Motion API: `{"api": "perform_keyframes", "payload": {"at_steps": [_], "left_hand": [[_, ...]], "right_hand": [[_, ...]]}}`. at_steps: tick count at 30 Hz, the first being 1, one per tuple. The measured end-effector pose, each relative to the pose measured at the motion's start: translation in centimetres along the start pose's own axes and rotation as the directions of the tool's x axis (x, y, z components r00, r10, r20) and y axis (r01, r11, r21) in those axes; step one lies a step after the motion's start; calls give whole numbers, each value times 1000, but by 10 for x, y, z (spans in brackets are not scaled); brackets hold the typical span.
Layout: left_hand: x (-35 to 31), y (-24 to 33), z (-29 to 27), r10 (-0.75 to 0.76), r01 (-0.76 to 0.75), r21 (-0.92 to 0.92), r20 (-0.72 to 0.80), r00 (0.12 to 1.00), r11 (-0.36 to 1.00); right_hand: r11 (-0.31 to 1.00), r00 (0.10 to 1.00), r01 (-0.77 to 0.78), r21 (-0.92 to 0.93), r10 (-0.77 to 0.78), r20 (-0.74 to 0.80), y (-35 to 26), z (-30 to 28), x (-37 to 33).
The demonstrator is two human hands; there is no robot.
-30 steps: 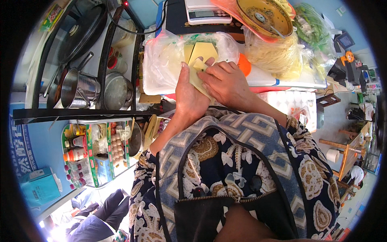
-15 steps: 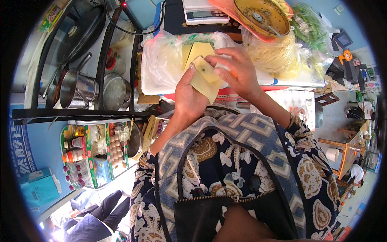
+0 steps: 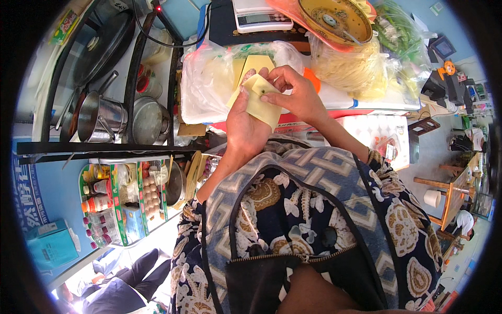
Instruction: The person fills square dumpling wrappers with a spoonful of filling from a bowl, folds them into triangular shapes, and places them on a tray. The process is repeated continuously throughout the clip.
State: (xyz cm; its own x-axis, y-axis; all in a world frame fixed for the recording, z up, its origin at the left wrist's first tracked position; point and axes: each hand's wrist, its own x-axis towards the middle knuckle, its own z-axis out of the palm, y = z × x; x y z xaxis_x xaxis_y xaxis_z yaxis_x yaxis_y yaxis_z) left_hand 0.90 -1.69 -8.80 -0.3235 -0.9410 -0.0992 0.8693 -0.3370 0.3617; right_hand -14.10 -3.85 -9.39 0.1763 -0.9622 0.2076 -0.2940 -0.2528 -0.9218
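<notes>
A pale yellow wonton wrapper (image 3: 264,112) lies across the palm and fingers of my left hand (image 3: 243,128), folded over near its top, with a small dark spot showing through. My left hand cups it from below, its thumb along the near-left edge. The right hand (image 3: 298,94) bends in from the right; its thumb presses on the fold beside the dark spot and its other fingers curl above. Just beyond my hands, more yellow wrappers (image 3: 257,62) lie on a clear plastic bag (image 3: 206,78). Any filling inside the fold is hidden.
A brown patterned bowl (image 3: 308,15) with a utensil stands beyond, right of a white scale (image 3: 261,21). Bagged noodles (image 3: 345,65) and bagged greens (image 3: 395,34) sit at the right. A dark-framed rack with pots (image 3: 102,118) rises at the left.
The wrapper's upper part has been folded down further, and my right thumb has come onto the fold. Beyond the right hand, a round orange thing now shows more fully.
</notes>
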Motion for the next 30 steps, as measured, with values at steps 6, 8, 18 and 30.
{"api": "perform_keyframes", "payload": {"at_steps": [6,8,18,30], "left_hand": [[-3,-3,0,-13,13,51,-10,1000,999],[-1,-6,-4,10,-8,87,-19,1000,996],[-9,1,-15,108,-62,203,-223,969,977],[-5,-4,-19,155,-97,206,-291,944,974]], "right_hand": [[1000,986,12,-19,-8,169,-9,-22,8],[994,984,70,-81,-55,171,-13,-25,10],[996,986,-56,75,44,161,-21,3,-4],[954,972,227,-195,-236,-20,-7,9,-6]]}}
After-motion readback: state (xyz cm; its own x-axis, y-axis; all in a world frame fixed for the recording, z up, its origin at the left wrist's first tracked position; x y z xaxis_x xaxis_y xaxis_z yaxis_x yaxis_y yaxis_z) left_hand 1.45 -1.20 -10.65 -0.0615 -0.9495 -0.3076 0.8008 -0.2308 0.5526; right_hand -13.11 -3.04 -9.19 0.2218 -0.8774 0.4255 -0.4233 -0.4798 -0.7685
